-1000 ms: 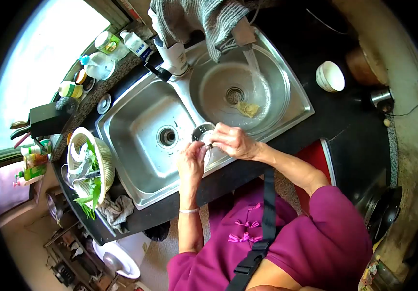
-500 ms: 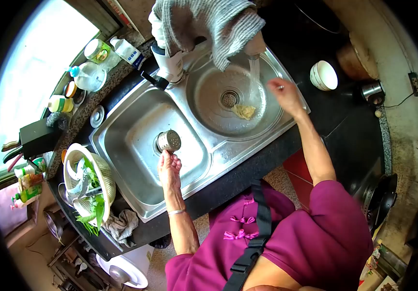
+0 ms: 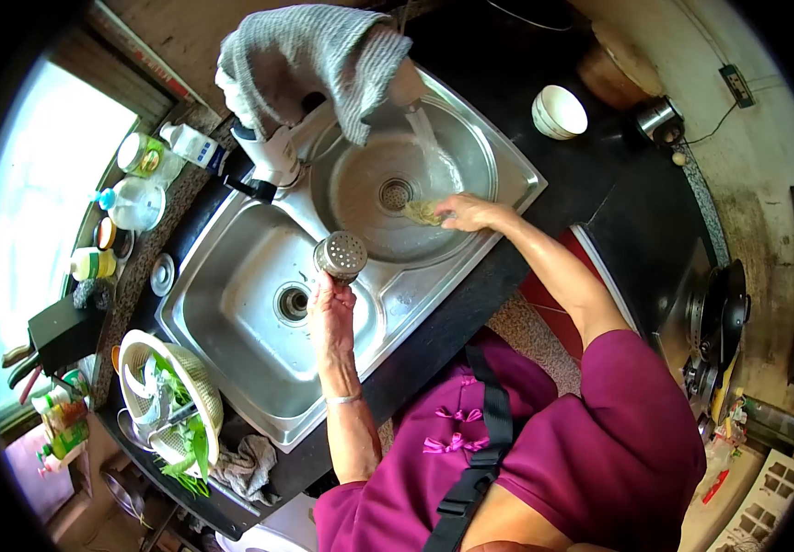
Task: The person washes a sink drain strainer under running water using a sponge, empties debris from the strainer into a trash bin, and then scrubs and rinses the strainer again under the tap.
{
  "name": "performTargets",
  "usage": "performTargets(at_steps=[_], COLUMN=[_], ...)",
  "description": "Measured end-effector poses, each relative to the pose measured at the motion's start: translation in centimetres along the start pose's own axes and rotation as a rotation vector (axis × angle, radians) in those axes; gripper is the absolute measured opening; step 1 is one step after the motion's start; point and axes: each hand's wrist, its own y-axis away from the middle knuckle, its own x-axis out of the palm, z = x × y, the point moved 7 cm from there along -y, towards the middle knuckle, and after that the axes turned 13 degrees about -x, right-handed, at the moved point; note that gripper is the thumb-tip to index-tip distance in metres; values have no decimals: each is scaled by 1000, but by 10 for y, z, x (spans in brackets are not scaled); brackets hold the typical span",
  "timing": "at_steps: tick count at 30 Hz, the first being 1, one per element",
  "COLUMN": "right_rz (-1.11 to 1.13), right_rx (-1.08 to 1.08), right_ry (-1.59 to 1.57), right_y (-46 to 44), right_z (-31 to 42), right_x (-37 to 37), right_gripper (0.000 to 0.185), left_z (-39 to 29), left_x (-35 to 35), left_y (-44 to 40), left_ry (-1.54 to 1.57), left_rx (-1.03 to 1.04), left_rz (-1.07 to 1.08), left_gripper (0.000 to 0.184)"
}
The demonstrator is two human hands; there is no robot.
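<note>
Nearest, the left hand (image 3: 330,308) has come up toward the divider of the double sink (image 3: 519,184), its fingers closed round a metal strainer cup (image 3: 341,255). A half second ago the cup was over the drain; now its flat, round face, punched with small holes, tips upward.

Beyond, the right hand (image 3: 466,212) has swung in from the sink's right edge to a crumpled, yellowish scrubbing wad (image 3: 423,212) in the round bowl of the sink, so both hands are now on things. Its fingers curl at the wad's edge; whether they pinch it, I cannot tell.

Farther, a clear water stream (image 3: 429,143) strikes the steel. A ribbed grey knitted cloth (image 3: 305,64) drapes behind the sink; a smooth white bowl (image 3: 560,112) stands to the sink's right.
</note>
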Motion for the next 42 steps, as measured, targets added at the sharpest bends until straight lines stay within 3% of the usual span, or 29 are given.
performTargets(at_steps=[5, 7, 8, 11, 12, 13, 16, 18, 19, 20, 22, 24, 26, 27, 30, 32, 33, 35, 42], right_rz=[60, -72, -75, 367, 375, 265, 179, -141, -267, -268, 187, 101, 277, 131, 61, -30, -32, 206, 185], right_rx=[-2, -211, -224, -290, -297, -334, -508, -879, -979, -985, -855, -915, -824, -834, -748, -537, -540, -483, -481], right_ry=[51, 245, 243, 631, 625, 507, 569, 892, 885, 884, 842, 846, 739, 867, 1071, 1180, 1175, 1231, 1138], right_y=[-64, -100, -109, -113, -119, -123, -114, -104, -100, -102, -89, -62, -62, -62, -86, -102, -102, -105, -101], right_z=[-43, -59, -68, -67, -73, -73, -69, -63, -61, -66, -49, -38, -61, -57, -70, -70, -69, -80, -87], right_x=[48, 55, 55, 76, 80, 79, 73, 80, 79, 81, 72, 33, 15, -10, -30, -48, -48, -34, -30], right_gripper=[30, 33, 33, 34, 34, 29, 23, 19, 16, 16, 9, 9, 9, 12, 12, 12, 12, 13, 11], left_z=[7, 9, 11, 20, 23, 27, 36, 40, 42, 43, 49, 55, 71, 82, 110, 127, 133, 137, 156], left_x=[-1, -2, 3, 5, 8, 12, 20, 26, 29, 29, 24, 33, 29, 27, 19, 11, 9, 10, 21], left_y=[-3, -6, -8, -22, -27, -32, -43, -51, -53, -60, -69, -81, -101, -110, -147, -175, -186, -201, -221], left_ry=[41, 37, 40, 37, 40, 64, 97, 91, 100, 100, 67, 55, 85, 110, 94, 152, 158, 151, 180], left_rx=[-23, 22, 31, 37, 37, 47, 72, 71, 70, 75, 85, 65, -14, -77, -217, -304, -310, -317, -338], left_rz=[-17, -138, -90, -180, -192, -198, -240, -207, -283, -286, -292, -277, -240, -334, -422, -416, -456, -503, -490], left_gripper=[19, 20, 20, 23, 23, 24, 24, 22, 19, 19, 16, 15, 15, 18, 15, 14, 14, 13, 12])
